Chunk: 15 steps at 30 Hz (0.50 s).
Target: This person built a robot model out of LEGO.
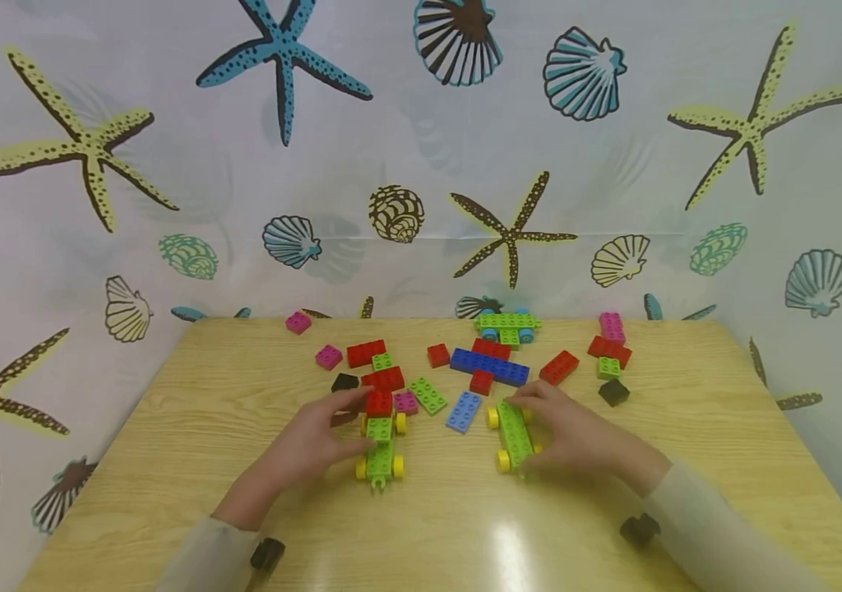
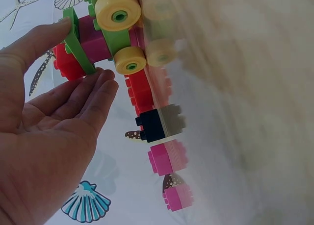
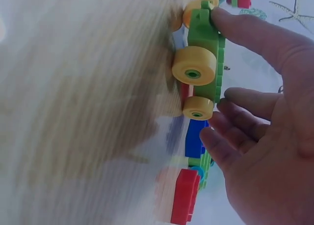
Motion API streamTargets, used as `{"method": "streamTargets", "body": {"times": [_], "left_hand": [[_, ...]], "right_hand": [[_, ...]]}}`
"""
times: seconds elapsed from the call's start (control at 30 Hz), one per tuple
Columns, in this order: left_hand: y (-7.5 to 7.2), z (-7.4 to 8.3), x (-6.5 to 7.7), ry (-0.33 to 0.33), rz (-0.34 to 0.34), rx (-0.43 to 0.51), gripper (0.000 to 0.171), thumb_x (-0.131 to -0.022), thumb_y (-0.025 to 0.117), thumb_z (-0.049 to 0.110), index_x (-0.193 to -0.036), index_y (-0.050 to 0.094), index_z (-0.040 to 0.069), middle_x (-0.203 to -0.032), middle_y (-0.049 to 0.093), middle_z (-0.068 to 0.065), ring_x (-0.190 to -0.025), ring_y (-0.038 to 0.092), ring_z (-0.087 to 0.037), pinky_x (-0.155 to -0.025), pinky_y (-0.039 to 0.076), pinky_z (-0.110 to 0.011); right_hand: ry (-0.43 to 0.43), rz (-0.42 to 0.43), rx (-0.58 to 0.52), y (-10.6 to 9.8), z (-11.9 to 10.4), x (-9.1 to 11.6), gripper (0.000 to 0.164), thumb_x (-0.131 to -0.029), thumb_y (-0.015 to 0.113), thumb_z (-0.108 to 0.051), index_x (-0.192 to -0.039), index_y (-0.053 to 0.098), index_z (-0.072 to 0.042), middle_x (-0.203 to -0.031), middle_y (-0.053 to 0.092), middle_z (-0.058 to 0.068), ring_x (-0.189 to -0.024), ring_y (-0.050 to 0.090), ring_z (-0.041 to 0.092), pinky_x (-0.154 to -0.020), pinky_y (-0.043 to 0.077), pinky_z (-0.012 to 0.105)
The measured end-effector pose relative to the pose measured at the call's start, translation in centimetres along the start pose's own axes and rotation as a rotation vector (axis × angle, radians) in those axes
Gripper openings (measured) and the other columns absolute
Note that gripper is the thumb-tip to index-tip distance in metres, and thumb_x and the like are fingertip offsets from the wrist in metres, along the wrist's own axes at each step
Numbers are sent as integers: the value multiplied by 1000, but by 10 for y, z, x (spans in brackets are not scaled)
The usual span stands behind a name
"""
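My left hand [image 1: 310, 440] reaches to a toy car [image 1: 380, 464] with a green base and yellow wheels. On that base are a magenta brick [image 2: 94, 38], a green plate [image 2: 78, 41] and a red brick [image 1: 380, 403]. The left thumb and fingertips pinch the green plate from opposite sides. My right hand [image 1: 569, 432] holds a second green car base [image 1: 515, 436] with yellow wheels and no bricks on top. Its thumb lies at the hitch end, while the fingers reach along the far side, as the right wrist view shows.
Behind the hands lie several loose bricks, among them a long blue brick [image 1: 489, 367], a light blue brick [image 1: 464, 412], a green brick [image 1: 428, 395] and a black brick [image 1: 614, 392]. Another green car [image 1: 507, 321] with blue wheels stands at the table's back edge, before a patterned cloth [image 1: 391, 123].
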<state>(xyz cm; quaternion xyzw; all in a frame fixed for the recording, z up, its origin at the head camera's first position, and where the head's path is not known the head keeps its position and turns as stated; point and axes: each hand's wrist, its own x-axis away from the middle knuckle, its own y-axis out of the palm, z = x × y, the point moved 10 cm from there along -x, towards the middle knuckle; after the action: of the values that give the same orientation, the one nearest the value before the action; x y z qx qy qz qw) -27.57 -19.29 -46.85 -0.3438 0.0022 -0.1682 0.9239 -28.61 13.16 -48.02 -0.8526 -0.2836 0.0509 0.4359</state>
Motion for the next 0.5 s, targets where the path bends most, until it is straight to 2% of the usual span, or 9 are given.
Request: {"method": "streamTargets", "body": {"times": [0.3,0.43,0.5], "left_hand": [[-5,-5,-15,-18,-1,0,81,-102,85,25,-172,45,14,-174,51,-19,-157,55,-45,-126,50,-58],[-8,-1,-19,-16,4,-21,84,-102,85,28,-173,42,11,-175,49,-20,-158,53,-47,-126,49,-59],[-10,5,-18,-16,33,-41,85,-102,84,31,-173,41,10,-174,49,-20,-158,53,-47,-126,50,-60]], "right_hand": [[-4,-9,-9,10,-12,12,87,-88,97,-33,-162,58,-10,-163,51,6,-151,54,30,-129,49,57],[-18,-3,-9,11,-15,16,86,-89,96,-34,-162,58,-10,-163,51,7,-150,54,31,-128,50,57],[-22,-1,-17,11,-15,18,86,-89,96,-34,-163,57,-11,-164,50,8,-152,53,32,-128,49,57]]}}
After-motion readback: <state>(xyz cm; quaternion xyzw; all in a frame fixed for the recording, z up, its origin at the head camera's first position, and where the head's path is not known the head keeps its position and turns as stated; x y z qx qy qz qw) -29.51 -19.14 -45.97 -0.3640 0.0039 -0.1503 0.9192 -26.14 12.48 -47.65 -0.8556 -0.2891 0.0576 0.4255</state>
